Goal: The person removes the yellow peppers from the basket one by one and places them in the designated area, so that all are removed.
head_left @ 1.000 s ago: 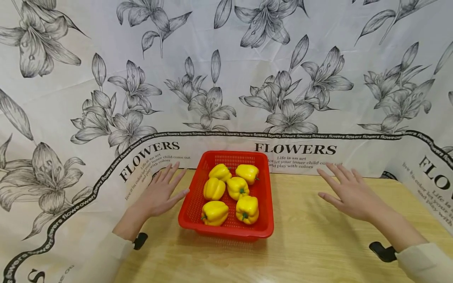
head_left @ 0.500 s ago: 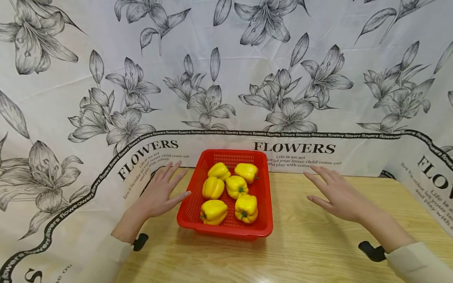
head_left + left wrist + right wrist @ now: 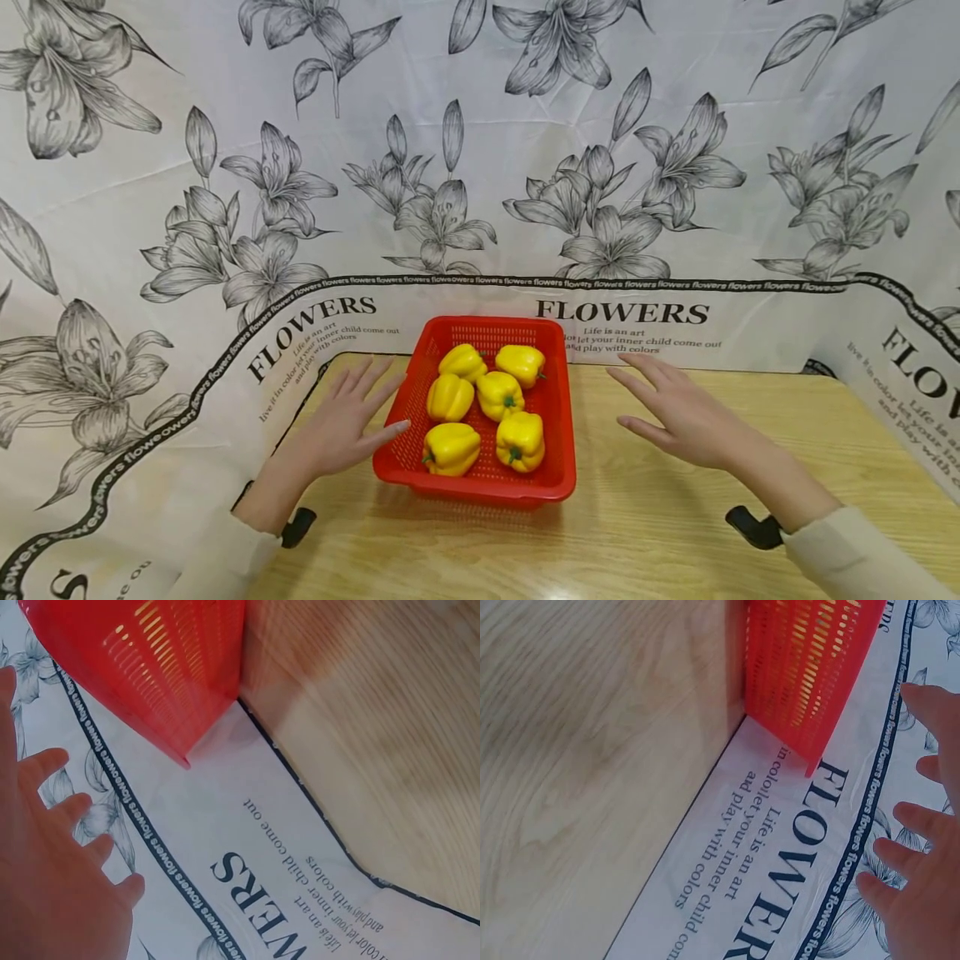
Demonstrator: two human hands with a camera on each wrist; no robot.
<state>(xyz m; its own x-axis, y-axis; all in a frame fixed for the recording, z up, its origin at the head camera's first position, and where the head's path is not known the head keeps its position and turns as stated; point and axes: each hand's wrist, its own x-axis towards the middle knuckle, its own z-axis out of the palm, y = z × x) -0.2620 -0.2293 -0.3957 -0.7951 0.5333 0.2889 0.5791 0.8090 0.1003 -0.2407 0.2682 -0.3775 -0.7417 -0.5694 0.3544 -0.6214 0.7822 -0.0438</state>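
Note:
Several yellow bell peppers (image 3: 501, 396) with green stems lie in a red perforated plastic basket (image 3: 564, 467) on the table. Just left of the basket is my left hand (image 3: 341, 429), its fingers spread and holding nothing; in the head view its thumb tip overlaps the rim, and I cannot tell whether it touches. My right hand (image 3: 686, 417) is to the right of the basket with a gap between, fingers extended and empty. Both wrist views show the basket's slotted outer side (image 3: 176, 667), with the hand apart from it.
A wooden table (image 3: 645, 533) carries the basket near its back edge. Behind and to the left hangs a white cloth (image 3: 420, 75) printed with grey lilies, a black band and the word FLOWERS. A black strap piece (image 3: 753, 527) sits at the right wrist.
My right hand has moved left, closer to the basket. The left hand has shifted slightly down and right toward the rim. Basket and peppers stay in place, apart from slight camera drift.

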